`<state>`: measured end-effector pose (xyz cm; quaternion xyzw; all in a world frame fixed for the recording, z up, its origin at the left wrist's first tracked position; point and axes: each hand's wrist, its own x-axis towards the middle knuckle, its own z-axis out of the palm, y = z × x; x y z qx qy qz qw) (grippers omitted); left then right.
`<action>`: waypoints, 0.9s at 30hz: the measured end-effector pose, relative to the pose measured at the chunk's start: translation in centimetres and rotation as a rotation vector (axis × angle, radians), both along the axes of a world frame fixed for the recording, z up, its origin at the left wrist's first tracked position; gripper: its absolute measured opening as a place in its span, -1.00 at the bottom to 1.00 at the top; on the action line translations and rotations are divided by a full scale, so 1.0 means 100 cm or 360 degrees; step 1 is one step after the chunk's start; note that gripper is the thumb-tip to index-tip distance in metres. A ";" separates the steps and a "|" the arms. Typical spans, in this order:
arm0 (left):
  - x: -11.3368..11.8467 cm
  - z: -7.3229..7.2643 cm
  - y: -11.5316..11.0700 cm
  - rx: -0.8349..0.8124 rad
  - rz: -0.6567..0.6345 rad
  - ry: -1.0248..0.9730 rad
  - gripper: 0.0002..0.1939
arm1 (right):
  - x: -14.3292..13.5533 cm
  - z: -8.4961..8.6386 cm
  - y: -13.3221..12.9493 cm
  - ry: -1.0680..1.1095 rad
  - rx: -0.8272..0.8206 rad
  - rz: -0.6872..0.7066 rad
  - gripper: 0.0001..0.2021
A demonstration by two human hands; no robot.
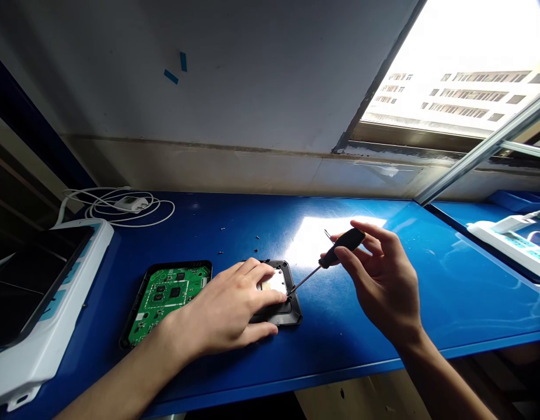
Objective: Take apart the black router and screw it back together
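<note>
My right hand (381, 280) grips a black-handled screwdriver (346, 245), its shaft slanting down left to the inner edge of a black plastic housing (291, 312). Over that housing lies my left hand (234, 294), fingers spread and pressing on it, with the fingertips beside the screwdriver's tip. A silvery-white plate (276, 282) shows inside the housing beneath my fingers. A thin metal piece (327, 234) sticks out by the fingers of my right hand. Left of the housing, a green circuit board (173, 294) sits in a second black shell, partly covered by my left hand.
Several small screws (257, 237) lie behind the housing on the blue table (331, 361). A white cable with an adapter (132, 203) is coiled at the back left. A dark-screened device (28, 280) rests on a white power strip (92, 251) at left; another strip (510, 239) is at right.
</note>
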<state>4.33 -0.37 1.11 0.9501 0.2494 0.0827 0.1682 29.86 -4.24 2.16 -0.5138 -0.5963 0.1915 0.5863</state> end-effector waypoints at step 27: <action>0.000 0.000 0.000 0.0002 -0.0011 -0.0011 -0.58 | -0.003 0.003 -0.002 -0.0033 0.0065 0.0267 -0.62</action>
